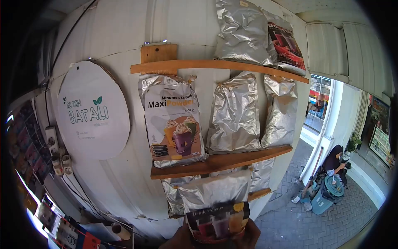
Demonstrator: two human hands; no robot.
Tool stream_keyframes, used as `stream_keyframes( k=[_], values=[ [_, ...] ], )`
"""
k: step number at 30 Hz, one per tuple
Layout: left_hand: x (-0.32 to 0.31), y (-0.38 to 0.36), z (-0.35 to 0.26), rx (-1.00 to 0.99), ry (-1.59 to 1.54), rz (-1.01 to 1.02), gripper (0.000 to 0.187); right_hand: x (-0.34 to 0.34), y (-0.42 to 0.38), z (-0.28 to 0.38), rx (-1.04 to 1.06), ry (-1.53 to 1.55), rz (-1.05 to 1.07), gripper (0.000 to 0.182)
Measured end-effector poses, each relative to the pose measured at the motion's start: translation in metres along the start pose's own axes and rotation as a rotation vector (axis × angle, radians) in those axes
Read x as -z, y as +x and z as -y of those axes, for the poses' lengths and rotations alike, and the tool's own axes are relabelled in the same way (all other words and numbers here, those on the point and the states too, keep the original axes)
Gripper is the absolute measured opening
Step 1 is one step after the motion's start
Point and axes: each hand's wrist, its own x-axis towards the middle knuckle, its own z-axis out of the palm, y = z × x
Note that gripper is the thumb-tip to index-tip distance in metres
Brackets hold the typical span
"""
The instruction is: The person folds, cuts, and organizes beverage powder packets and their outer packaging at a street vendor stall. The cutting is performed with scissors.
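Observation:
Both hands hold one silver pouch (217, 195) with a dark "Drink Powder" label, upright in front of the lower shelf at the bottom centre. My left hand (181, 238) grips its lower left side. Round the lower right side is my right hand (250, 235), fingers closed on it. On the middle shelf (219, 162) stand a MaxiPowder bag (174, 120) and two plain silver bags (235, 114) (280, 112). The top shelf (207, 64) bears a large silver bag (242, 33) and a red-and-black labelled bag (287, 45). More silver bags are partly hidden behind the held pouch.
A round white sign (93, 110) hangs on the left wall, beside power sockets (52, 139) and cables. At the lower left is a cup-like object (120, 230). Outside on the right, a person (333, 162) sits behind a lidded bin (323, 199) on paving.

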Motion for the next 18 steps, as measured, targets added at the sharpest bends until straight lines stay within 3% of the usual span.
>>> stream_keyframes(
  k=[2,4,5,6,8,10,11,13,14,15,16,18],
  values=[
    [0.003,-0.003,-0.022,0.011,0.072,-0.097,0.078,-0.018,0.043,0.042,0.289,-0.033,-0.049,0.043],
    [0.011,0.004,-0.056,0.028,0.188,-0.286,0.082,-0.015,0.075,0.073,0.284,-0.059,0.193,0.080],
    [0.016,0.018,-0.093,-0.262,0.549,-0.205,0.086,-0.021,0.092,0.093,0.382,-0.089,0.189,0.083],
    [0.030,0.024,-0.095,-0.445,0.503,-0.213,0.087,-0.031,0.109,0.116,0.477,-0.121,0.181,0.086],
    [0.051,0.039,-0.116,-0.687,0.489,-0.280,0.090,-0.046,0.143,0.158,0.752,-0.153,0.045,0.082],
    [0.061,0.063,-0.166,-0.698,0.370,-0.321,0.104,-0.076,0.177,0.188,0.866,0.279,-0.124,0.070],
    [0.073,0.076,-0.188,-0.676,0.353,-0.368,0.107,-0.081,0.200,0.202,1.012,0.151,-0.150,0.063],
    [0.067,0.108,-0.241,-0.665,0.492,-0.392,0.086,-0.089,0.234,0.233,1.146,-0.056,-0.222,0.050],
    [0.061,0.126,-0.255,-0.810,0.491,-0.384,0.075,-0.095,0.248,0.244,1.184,-0.094,-0.276,0.046],
    [0.061,0.137,-0.272,-0.785,0.506,-0.360,0.068,-0.101,0.262,0.256,1.219,-0.132,-0.334,0.043],
    [0.069,0.150,-0.284,-0.797,0.529,-0.333,0.067,-0.107,0.281,0.261,1.305,-0.135,-0.408,0.041],
    [0.087,0.174,-0.306,-0.735,0.595,-0.350,0.072,-0.119,0.307,0.268,1.281,-0.119,-0.408,0.041]
  ],
)
